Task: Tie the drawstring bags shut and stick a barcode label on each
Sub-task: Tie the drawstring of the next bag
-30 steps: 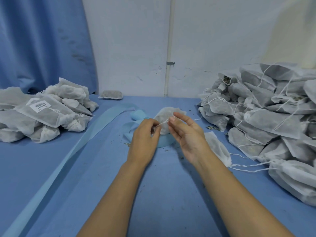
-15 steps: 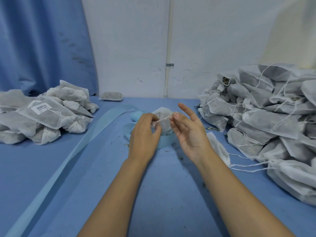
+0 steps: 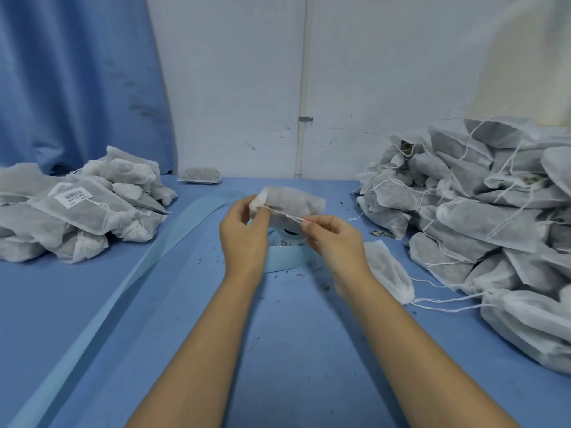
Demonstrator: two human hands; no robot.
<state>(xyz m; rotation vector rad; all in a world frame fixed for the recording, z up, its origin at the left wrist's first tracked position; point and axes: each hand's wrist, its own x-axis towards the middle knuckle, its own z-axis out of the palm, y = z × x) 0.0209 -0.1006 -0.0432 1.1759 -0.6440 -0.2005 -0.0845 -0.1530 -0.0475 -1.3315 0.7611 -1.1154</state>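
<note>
Above the middle of the blue table [image 3: 293, 350], a small white non-woven drawstring bag [image 3: 298, 201] with dark filling is held clear of the surface. Its gathered neck is turned toward nine o'clock and its body toward three o'clock. The neck is pinched between the thumb and curled fingers of the left hand [image 3: 244, 234], which is raised with its back toward the camera. From that neck a thin white drawstring [image 3: 282, 212] is drawn taut toward four o'clock. Its far end is pinched between the thumb and forefinger of the right hand [image 3: 335, 240], whose other fingers are loosely curled. Both bare forearms are stretched forward from six o'clock.

Directly beneath the bag, partly hidden by both hands, a roll of pale blue label tape [image 3: 282, 261] is stood on the table. A long pale blue backing strip [image 3: 123, 279] is run from behind the left hand toward seven o'clock. At nine o'clock a heap of tied white bags [image 3: 92, 239] is piled, and a white barcode label [image 3: 73, 196] is shown on the topmost one. At three o'clock a larger heap of grey-white bags with loose strings [image 3: 479, 217] is stacked, well apart from the hands. Just beside the right wrist, at four o'clock, a single flat white bag [image 3: 389, 273] is laid on the table, with its strings trailed toward that heap. At eleven o'clock a small grey packet [image 3: 200, 175] is set against the white wall. Dark crumbs are scattered over the cloth near the roll.
</note>
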